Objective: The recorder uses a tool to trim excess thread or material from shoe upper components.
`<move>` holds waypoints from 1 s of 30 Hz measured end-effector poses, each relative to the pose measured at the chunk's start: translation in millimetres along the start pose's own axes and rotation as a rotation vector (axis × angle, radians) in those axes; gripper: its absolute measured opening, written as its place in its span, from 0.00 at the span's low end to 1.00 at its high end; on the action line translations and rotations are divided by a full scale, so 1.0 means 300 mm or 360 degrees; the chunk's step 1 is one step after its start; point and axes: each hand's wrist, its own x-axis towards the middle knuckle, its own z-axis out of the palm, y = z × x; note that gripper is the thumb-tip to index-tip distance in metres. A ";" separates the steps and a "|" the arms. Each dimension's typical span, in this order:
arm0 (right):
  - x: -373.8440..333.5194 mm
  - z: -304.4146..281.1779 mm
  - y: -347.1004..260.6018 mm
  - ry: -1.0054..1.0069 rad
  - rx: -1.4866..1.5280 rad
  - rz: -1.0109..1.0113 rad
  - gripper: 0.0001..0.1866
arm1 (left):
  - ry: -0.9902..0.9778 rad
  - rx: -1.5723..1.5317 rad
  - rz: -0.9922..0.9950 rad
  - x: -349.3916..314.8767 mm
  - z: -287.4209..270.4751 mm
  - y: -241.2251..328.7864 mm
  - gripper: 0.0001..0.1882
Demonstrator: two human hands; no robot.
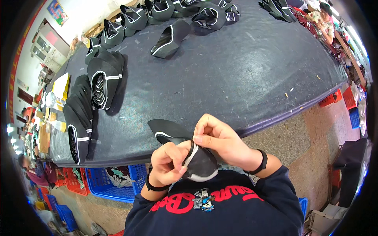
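Close to my body, in front of the table's near edge, I hold a black shoe upper (pixel 204 162) with a white strip along its opening and a pale band at its lower edge. My left hand (pixel 168 162) is closed on its left side, fingers curled. On the other side, my right hand (pixel 221 142) pinches the rim of the opening between thumb and forefinger. Just beyond my hands, a black piece with a white edge (pixel 167 128) lies at the table's edge; my hands hide whether it joins the held upper.
The dark-covered table (pixel 236 70) bears stacked black uppers (pixel 106 76) at left, a second stack (pixel 78 114) nearer, and a single upper (pixel 171 39) farther back. A blue crate (pixel 112 188) stands below at left. Another person (pixel 325 21) sits at far right.
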 end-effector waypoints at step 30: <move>0.064 -0.045 -0.093 -0.0930 -0.1200 -0.0416 0.08 | 0.0185 0.0858 -0.0625 0.029 0.031 0.170 0.16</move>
